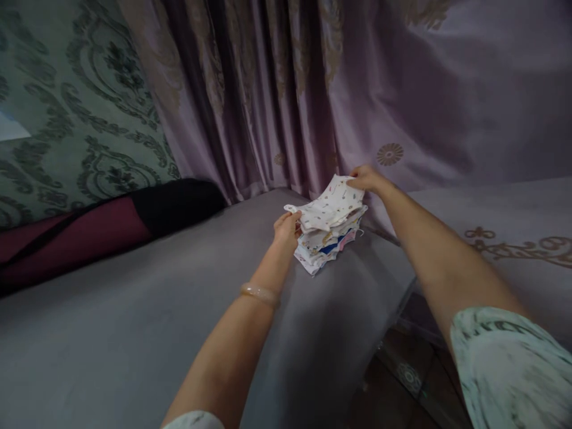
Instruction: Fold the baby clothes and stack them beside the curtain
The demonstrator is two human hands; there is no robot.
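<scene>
A small white printed cloth garment (333, 202) lies spread over the top of a stack of folded cloth pieces (328, 245). White, blue and pink edges show in the stack. My left hand (287, 227) has the garment's left corner pinched between thumb and fingers. At its far right corner, my right hand (364, 180) grips the cloth, thumb on top. The stack rests on a grey covered surface (187, 310), close to its far corner. A pale bangle (260, 294) circles my left wrist.
Purple curtains (250, 107) hang just behind the stack and along the right. A long maroon and black bag (111, 229) lies at the left against the patterned green wall (89, 89). The grey surface's right edge drops to a dark tiled floor (393, 393).
</scene>
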